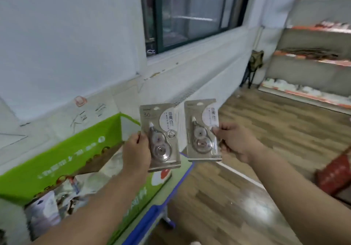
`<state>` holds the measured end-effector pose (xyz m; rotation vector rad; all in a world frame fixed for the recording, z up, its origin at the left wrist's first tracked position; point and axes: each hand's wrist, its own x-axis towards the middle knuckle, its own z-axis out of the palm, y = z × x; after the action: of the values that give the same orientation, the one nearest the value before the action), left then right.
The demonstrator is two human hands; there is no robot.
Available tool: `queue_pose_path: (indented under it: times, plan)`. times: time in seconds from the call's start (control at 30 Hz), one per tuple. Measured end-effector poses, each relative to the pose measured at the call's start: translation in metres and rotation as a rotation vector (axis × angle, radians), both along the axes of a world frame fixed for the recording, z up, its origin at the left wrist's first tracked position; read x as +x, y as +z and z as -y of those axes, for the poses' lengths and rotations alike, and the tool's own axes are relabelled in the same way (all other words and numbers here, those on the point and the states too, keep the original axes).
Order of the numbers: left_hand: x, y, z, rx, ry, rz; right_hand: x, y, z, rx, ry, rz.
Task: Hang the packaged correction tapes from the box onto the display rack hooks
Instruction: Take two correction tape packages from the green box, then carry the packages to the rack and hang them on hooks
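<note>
Two grey blister packs of correction tape are held upright side by side in front of me. My left hand (135, 150) pinches the left edge of one correction tape pack (161, 136). My right hand (233, 142) pinches the right edge of the other correction tape pack (201, 130). Below and to the left stands the open green cardboard box (62, 161), with several more packaged items inside it. No display rack hooks are in view.
The box sits on a low table with a blue edge (150, 220). A white wall and a dark-framed window (190, 13) lie ahead. Shelving with red-trimmed shelves (311, 58) stands at the far right, over wooden floor (247, 187). A red object (336, 172) lies at the right edge.
</note>
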<state>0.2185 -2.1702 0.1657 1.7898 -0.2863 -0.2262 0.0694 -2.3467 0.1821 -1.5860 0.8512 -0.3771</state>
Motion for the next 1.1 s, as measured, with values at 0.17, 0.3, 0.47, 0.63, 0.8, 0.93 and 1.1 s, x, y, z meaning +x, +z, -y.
queue_pose_path:
  times: [0.17, 0.3, 0.47, 0.63, 0.8, 0.93, 1.1]
  plan:
    - [-0.088, 0.014, 0.064, -0.052, -0.311, -0.065, -0.132, 0.020, 0.004, -0.043, -0.367, 0.016]
    - [-0.170, 0.036, 0.103, -0.120, -0.532, -0.078, -0.228, 0.029, 0.005, -0.051, -0.574, 0.077]
    - [-0.285, 0.054, 0.155, -0.140, -0.784, -0.097, -0.349, 0.039, 0.011, -0.140, -0.762, 0.051]
    - [-0.438, 0.057, 0.217, -0.125, -0.963, -0.147, -0.497, 0.037, 0.039, -0.201, -0.928, -0.035]
    - [-0.591, 0.062, 0.264, -0.131, -1.077, -0.231, -0.641, 0.052, 0.069, -0.290, -1.136, -0.086]
    - [-0.678, 0.069, 0.295, -0.153, -1.150, -0.262, -0.729, 0.064, 0.090, -0.320, -1.284, -0.029]
    - [-0.754, 0.071, 0.341, -0.157, -1.208, -0.241, -0.802, 0.058, 0.119, -0.313, -1.381, -0.001]
